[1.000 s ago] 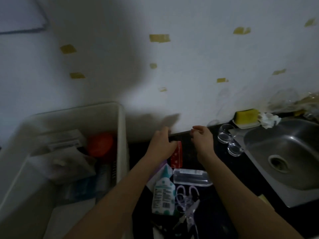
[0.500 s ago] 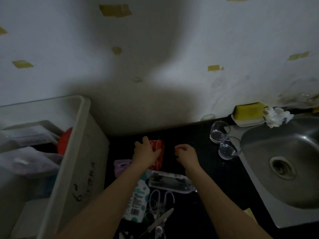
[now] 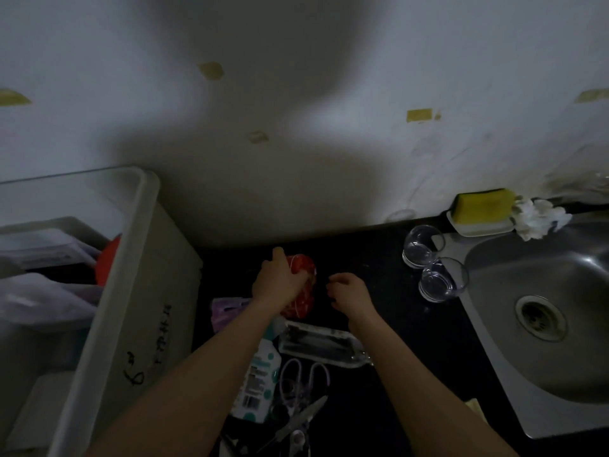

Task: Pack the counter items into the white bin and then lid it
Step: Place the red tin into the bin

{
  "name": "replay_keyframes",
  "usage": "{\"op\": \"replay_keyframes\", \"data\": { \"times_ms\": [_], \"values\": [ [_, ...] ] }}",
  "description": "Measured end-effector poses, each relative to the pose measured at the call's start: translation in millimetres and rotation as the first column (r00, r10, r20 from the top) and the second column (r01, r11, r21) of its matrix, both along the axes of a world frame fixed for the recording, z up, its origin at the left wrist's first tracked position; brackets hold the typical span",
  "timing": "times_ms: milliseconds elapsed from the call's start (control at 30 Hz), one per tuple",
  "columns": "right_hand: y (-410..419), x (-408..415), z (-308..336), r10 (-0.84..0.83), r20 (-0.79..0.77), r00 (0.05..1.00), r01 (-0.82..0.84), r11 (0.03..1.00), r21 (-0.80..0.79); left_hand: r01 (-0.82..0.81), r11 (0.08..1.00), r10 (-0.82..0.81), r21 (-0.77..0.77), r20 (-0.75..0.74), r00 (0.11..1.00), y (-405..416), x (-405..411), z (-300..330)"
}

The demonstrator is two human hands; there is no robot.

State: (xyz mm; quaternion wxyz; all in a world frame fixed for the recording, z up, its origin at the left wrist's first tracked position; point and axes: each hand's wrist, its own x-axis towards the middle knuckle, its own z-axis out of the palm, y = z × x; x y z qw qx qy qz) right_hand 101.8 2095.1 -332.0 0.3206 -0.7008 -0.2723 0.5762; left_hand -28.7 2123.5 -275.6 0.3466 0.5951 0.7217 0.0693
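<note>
The white bin (image 3: 131, 258) stands at the left, with an orange-red object (image 3: 108, 258) and pale plastic packets inside. On the black counter my left hand (image 3: 276, 282) grips a red packet (image 3: 304, 291) near the wall. Just right of the packet, apart from it, my right hand (image 3: 349, 291) hovers with its fingers loosely curled and nothing in it. Below my hands lie a clear plastic case (image 3: 319, 344), a white bottle with teal dots (image 3: 258, 380), purple-handled scissors (image 3: 301, 400) and a purple packet (image 3: 225, 310). No lid is in view.
Two clear glasses (image 3: 423, 247) (image 3: 443, 283) stand between my hands and the steel sink (image 3: 540, 311) at the right. A yellow sponge (image 3: 482, 206) on a white dish and a crumpled white cloth (image 3: 540, 219) sit by the wall behind the sink.
The view has tilted down and shifted right. My left hand has closed around the red packet, which looks lifted and crumpled. My right hand has stayed close beside it.
</note>
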Motion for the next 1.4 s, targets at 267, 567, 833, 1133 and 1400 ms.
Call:
{"op": "replay_keyframes", "data": {
  "times_ms": [267,567,833,1133,1400],
  "values": [
    [-4,-35,57,-0.052,-0.091,0.994,0.066,0.985,0.157,-0.232,0.938,0.132,0.258,0.354,0.926,-2,-32,62],
    [-18,-127,185,0.072,-0.368,0.927,0.118,0.876,0.468,-0.468,0.733,0.02,0.493,0.673,0.739,-30,-106,162],
    [-34,-228,223,0.194,-0.283,0.939,-0.004,0.831,0.556,-0.518,0.698,0.051,0.494,0.688,0.724,-45,-224,173],
    [-15,-317,192,0.04,-0.266,0.963,0.07,0.918,0.389,-0.276,0.839,0.178,0.47,0.243,0.954,-35,-344,112],
    [24,-354,149,-0.115,0.0,0.993,0.11,0.95,0.293,0.202,0.918,-0.079,0.34,-0.343,0.936,-26,-384,67]
  ]
}}
